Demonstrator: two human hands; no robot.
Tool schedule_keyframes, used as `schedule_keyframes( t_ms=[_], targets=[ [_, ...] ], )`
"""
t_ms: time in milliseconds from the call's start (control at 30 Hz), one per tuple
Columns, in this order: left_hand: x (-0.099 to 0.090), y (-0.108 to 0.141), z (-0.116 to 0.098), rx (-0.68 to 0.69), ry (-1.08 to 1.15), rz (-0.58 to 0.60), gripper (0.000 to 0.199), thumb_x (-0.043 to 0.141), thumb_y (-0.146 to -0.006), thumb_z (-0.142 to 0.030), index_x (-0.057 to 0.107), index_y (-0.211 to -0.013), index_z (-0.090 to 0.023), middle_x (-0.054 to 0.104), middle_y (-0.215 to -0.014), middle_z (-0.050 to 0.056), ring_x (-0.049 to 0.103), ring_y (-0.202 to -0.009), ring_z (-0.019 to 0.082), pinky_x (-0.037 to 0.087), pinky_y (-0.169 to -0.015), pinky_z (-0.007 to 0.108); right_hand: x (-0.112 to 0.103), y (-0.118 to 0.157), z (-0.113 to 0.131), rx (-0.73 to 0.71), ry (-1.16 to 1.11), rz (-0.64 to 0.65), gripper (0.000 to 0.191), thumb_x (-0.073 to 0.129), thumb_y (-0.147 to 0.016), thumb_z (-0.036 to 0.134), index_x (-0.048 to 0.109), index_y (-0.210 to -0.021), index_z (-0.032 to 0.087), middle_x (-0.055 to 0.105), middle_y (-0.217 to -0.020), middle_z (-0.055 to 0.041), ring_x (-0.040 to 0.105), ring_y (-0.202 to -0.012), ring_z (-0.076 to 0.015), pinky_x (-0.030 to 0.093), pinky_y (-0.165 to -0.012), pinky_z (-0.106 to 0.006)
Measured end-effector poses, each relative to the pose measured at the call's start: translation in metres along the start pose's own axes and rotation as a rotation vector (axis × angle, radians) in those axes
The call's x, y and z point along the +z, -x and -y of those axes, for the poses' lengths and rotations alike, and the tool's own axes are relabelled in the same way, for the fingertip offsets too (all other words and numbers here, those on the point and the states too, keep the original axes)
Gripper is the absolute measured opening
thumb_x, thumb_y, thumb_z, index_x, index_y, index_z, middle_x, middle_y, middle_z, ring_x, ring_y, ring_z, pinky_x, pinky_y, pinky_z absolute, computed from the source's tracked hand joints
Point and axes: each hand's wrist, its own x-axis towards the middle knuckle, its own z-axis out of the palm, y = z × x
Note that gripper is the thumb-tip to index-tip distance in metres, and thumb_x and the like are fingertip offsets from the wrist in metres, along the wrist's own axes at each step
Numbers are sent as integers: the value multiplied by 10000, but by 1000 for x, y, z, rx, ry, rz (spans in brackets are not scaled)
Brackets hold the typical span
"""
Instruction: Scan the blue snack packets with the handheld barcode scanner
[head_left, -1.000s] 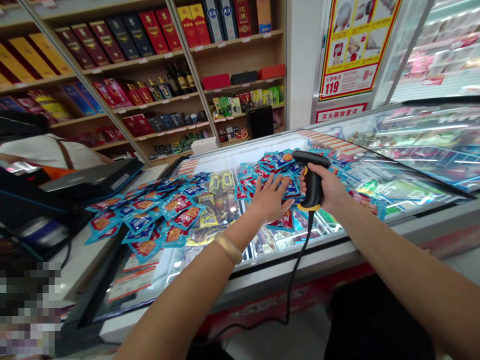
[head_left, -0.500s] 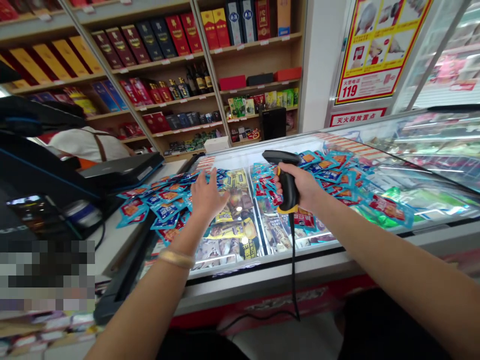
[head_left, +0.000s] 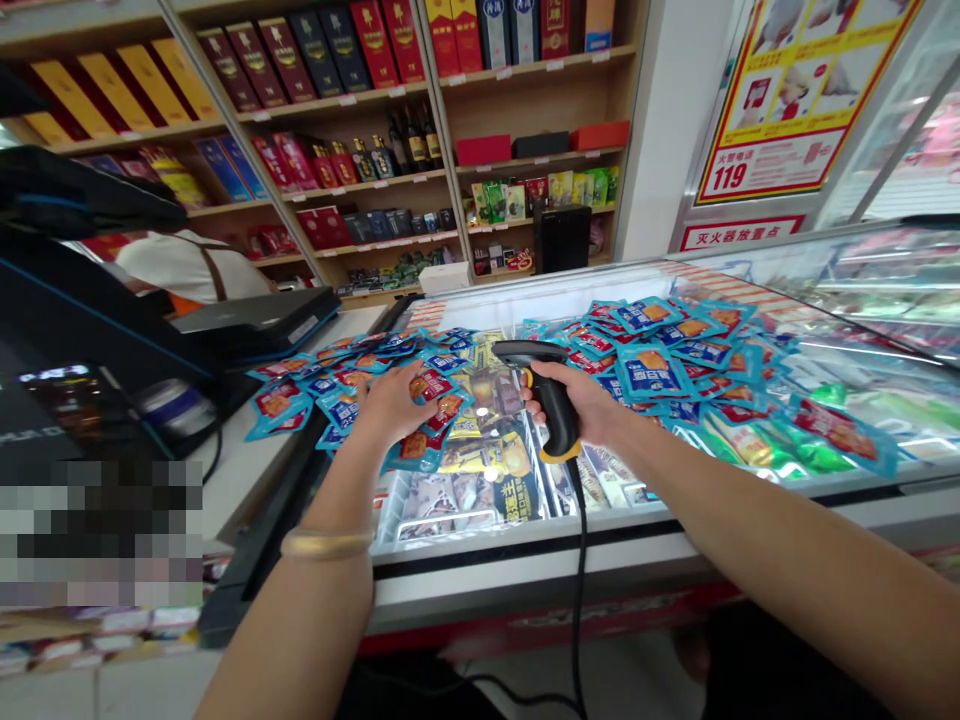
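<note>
My right hand (head_left: 574, 400) is wrapped round the grip of a black and yellow barcode scanner (head_left: 556, 412), whose head points left over the freezer's glass top. Its cable hangs down past the front edge. My left hand (head_left: 394, 405) rests on the left pile of small blue and red snack packets (head_left: 341, 410), thumb and fingers apart, with packets under and beside it. A second pile of the same packets (head_left: 652, 370) lies to the right, beyond my right hand. Through the glass, yellow and brown packages (head_left: 487, 400) show between the piles.
At the left stand a dark checkout machine (head_left: 67, 330) and a black flat device (head_left: 259, 322) on the counter. A person in a white top (head_left: 176, 265) is behind it. Shelves of boxes and bottles (head_left: 345, 95) line the back. The freezer's front rim (head_left: 480, 580) runs before me.
My left hand has moved down onto the left packets. The scanner in my right hand has shifted left, away from the right pile. The view has shifted slightly.
</note>
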Motion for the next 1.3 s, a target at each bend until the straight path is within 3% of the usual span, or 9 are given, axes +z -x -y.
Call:
schedule_keyframes(
  t_ms=[133,300,367,467,567,633,733,1300],
  targets=[
    [-4,3,-4,-4,17,-21,699,656,-731,-389,494,-1393,-232,610,-1316,112,536,-1229,337,358,-1072,471,2,4,3,-33,-1,-1,180,574,-863,305,580,-768,152,556,-626,-15,478,-506,-94,415,-450,-195],
    [-10,7,-5,-1,187,-110,672,692,-666,-374,596,-1306,-191,677,-1155,129,600,-1103,355,430,-985,459,5,5,5,-38,-5,0,187,578,-857,308,582,-758,150,556,-628,-13,483,-509,-92,413,-450,-195],
    [-14,7,-5,-37,425,-178,607,687,-652,-368,646,-1229,-186,701,-1052,102,637,-1003,320,470,-928,429,5,5,4,-40,-13,0,187,575,-858,306,577,-753,152,554,-622,-12,478,-506,-93,411,-446,-195],
    [-20,5,-10,-199,1049,-222,436,592,-715,-387,678,-1090,-180,702,-885,50,659,-863,237,520,-830,364,6,5,3,-41,-20,4,192,557,-869,303,572,-753,151,548,-616,-10,471,-500,-92,407,-440,-194],
    [-24,5,-17,-346,1662,-75,341,435,-805,-355,657,-982,-166,696,-839,52,669,-813,203,548,-775,352,7,5,1,-28,-11,15,198,539,-879,297,576,-763,141,548,-615,-14,473,-503,-93,411,-444,-196],
    [-24,6,-23,-371,1862,45,347,373,-841,-322,644,-971,-148,702,-859,75,678,-809,203,559,-752,355,8,5,0,-17,1,35,197,540,-879,293,578,-766,136,550,-618,-15,472,-503,-91,413,-448,-196],
    [-22,8,-30,-382,1947,127,362,351,-875,-310,631,-1011,-124,704,-875,95,687,-820,209,564,-753,363,8,6,-1,-10,20,82,190,568,-865,304,580,-775,138,552,-630,-10,473,-505,-85,413,-452,-192],
    [-17,10,-37,-343,1968,194,410,376,-939,-352,574,-1222,-129,727,-915,89,703,-823,210,557,-839,393,4,7,-3,56,141,166,244,676,-785,383,610,-792,149,546,-666,-13,477,-539,-91,436,-457,-192]
  ],
)
